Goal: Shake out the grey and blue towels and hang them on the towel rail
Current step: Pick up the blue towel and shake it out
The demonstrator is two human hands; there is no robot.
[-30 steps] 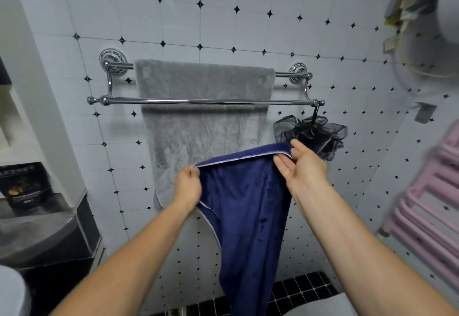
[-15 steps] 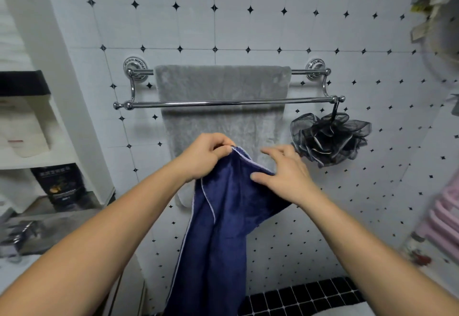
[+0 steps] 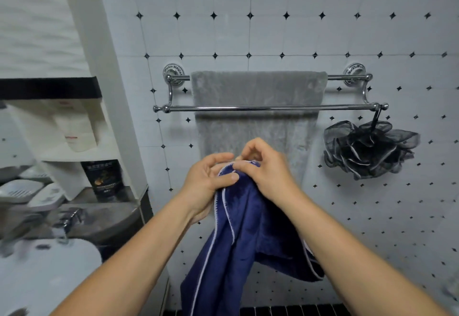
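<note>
A grey towel (image 3: 258, 92) hangs flat over the rear bar of a chrome double towel rail (image 3: 342, 107) on the tiled wall. Below it a dark blue towel (image 3: 246, 236) with a pale edge hangs bunched from both my hands. My left hand (image 3: 206, 184) grips the towel's top from the left, thumb pressed on the cloth. My right hand (image 3: 263, 166) pinches the same bunched top edge from the right, touching the left hand. Both hands are in front of the grey towel's lower part, well below the front bar.
A black mesh bath sponge (image 3: 367, 149) hangs from the right end of the front bar. At the left stand a white wall edge (image 3: 109, 92), shelves with a dark packet (image 3: 103, 179) and a counter with white dishes (image 3: 22, 189). Black floor tiles show at the bottom.
My hands have come together, gathering the blue towel's top edge from a spread width into one bunch. The view has shifted so the rail sits further right and lower.
</note>
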